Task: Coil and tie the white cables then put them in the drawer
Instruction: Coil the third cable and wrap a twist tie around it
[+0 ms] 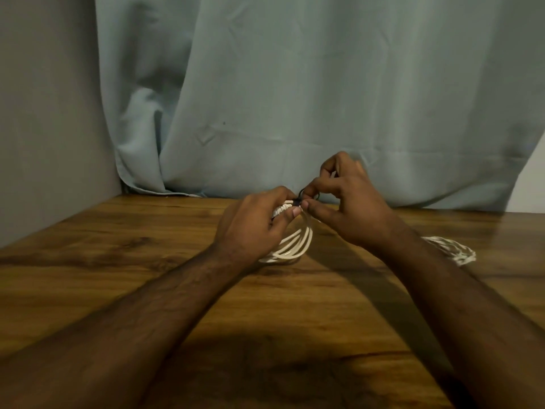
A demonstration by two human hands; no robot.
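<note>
Step in hand: tying. Left hand (250,228) grips the coiled white cable (295,246), fingers curled round the bundle, held just above the wooden table (118,261). Right hand (342,202) pinches a dark tie (300,196) at the coil's top. A second white cable (454,249) lies right of the coil. Next, probably: cinch the tie. No drawer in view.

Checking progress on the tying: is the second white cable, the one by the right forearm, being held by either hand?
No: the second white cable lies on the wooden table while both hands work on the coiled cable.
</note>
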